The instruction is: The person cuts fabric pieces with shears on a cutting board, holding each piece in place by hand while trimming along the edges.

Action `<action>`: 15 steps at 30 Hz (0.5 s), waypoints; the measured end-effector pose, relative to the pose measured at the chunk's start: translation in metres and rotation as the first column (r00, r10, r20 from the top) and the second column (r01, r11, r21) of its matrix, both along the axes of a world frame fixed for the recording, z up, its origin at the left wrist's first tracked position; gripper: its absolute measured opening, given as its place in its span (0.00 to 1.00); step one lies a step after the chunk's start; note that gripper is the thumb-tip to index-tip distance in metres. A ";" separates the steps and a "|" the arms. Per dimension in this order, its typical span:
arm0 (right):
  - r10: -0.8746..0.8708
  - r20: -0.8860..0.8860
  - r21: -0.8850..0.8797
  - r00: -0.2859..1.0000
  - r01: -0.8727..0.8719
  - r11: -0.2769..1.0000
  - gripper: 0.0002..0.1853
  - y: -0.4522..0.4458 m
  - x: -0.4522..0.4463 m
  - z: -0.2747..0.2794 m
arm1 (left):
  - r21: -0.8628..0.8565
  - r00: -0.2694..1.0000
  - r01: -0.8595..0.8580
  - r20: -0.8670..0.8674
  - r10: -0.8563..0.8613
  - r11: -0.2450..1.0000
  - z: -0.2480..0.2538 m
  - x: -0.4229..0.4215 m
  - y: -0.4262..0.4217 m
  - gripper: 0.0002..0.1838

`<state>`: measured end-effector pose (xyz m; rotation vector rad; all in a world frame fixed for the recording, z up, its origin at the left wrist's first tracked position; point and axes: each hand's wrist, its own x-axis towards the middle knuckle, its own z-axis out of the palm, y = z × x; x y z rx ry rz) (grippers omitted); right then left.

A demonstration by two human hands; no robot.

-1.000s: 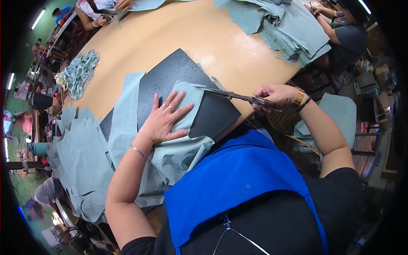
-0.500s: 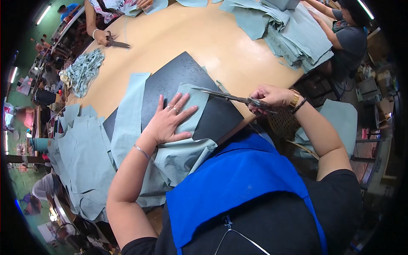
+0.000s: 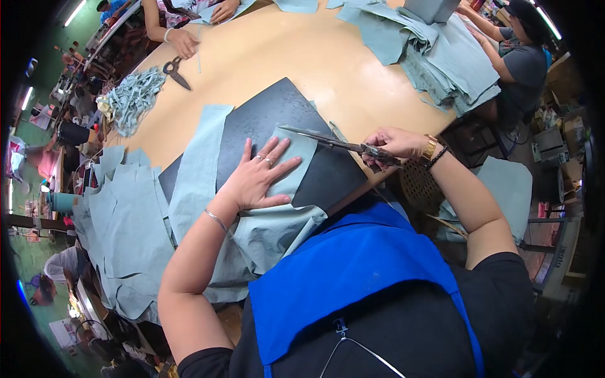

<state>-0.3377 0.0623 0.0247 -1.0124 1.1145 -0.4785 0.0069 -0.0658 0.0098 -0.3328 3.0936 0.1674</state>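
My left hand (image 3: pixel 263 173) lies flat with fingers spread on a light blue-green fabric piece (image 3: pixel 303 160). The fabric rests on a dark board (image 3: pixel 268 113) and hangs in folds over its near side. In my right hand (image 3: pixel 397 146) is a pair of scissors (image 3: pixel 334 141), its fingers closed around the handles. The blades point left across the upper end of the fabric, just beyond my left fingertips. Whether they touch the cloth I cannot tell.
Cut fabric pieces (image 3: pixel 135 220) lie at the left, below a heap of scraps (image 3: pixel 133 101). Another pair of scissors (image 3: pixel 176 73) lies near a co-worker's hand (image 3: pixel 183 43). A fabric stack (image 3: pixel 454 63) stands at the back right, beside another person. More fabric (image 3: pixel 495 189) is at my right.
Across the table, the co-worker's hand has let go of its scissors, which now lie on the tabletop. The view has shifted slightly. My hands keep nearly the same pose.
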 end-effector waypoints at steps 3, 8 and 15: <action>0.003 -0.053 0.002 0.999 -0.003 1.000 0.13 0.004 -0.004 0.005 | -0.008 1.000 0.000 0.001 0.000 1.000 -0.002 0.001 0.000 0.43; -0.012 -0.040 0.027 0.999 0.013 1.000 0.14 0.008 -0.008 0.002 | -0.003 1.000 0.001 -0.003 -0.001 1.000 -0.001 0.000 0.000 0.43; 0.003 -0.006 -0.032 1.000 -0.003 0.999 0.13 -0.017 0.007 -0.007 | -0.007 1.000 0.009 0.002 -0.009 1.000 -0.002 0.000 -0.001 0.43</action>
